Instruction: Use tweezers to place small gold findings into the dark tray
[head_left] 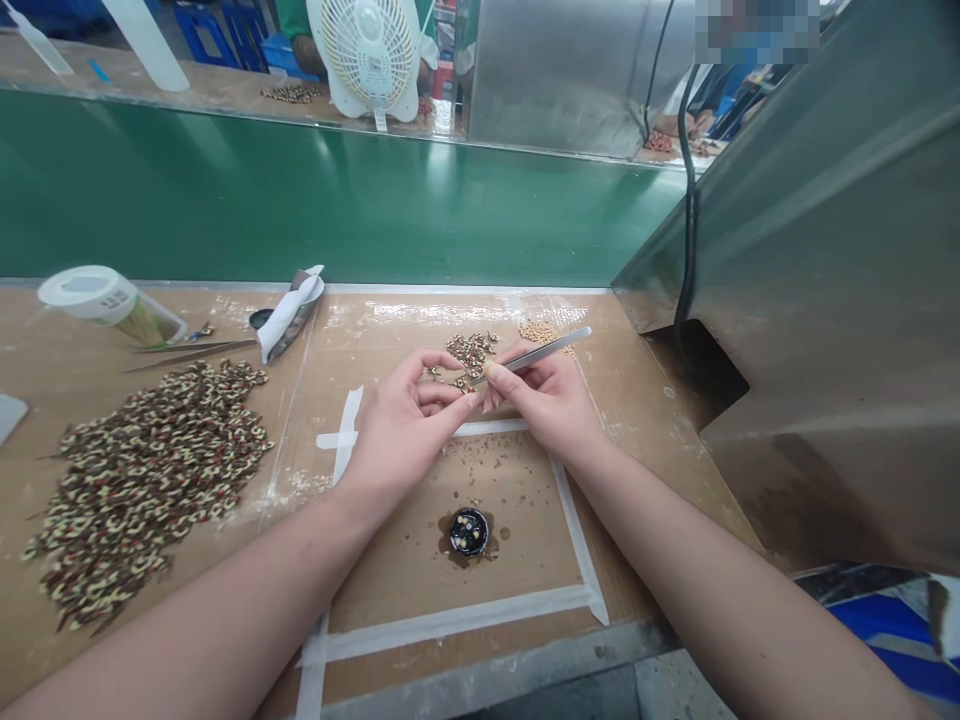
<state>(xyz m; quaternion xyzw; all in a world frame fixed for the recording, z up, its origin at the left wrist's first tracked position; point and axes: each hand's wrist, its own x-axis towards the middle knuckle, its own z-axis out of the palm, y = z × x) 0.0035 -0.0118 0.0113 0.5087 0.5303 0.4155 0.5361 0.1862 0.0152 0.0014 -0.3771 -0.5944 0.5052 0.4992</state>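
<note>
My right hand (555, 405) is closed around a pair of metal tweezers (556, 344), whose blunt end points up and to the right. The tweezers' tips reach toward my left hand (405, 415). Its thumb and fingers are pinched together, and whatever is between them is too small to make out. Just beyond both hands lies a small pile of brown and cream pieces (472, 350). Tan grains (541, 332) are heaped to its right. Nearer to me, a small round black dish (469, 543) holds dark liquid with several pale bits in it, and wet stains surround it.
A large pile of brown, cream and red pieces (157, 470) covers the left. Behind it are a tilted clear tub (112, 305) and a white packet (291, 312). A metal housing (832, 300) walls the right. Across the green belt (300, 190) stands a fan (367, 50).
</note>
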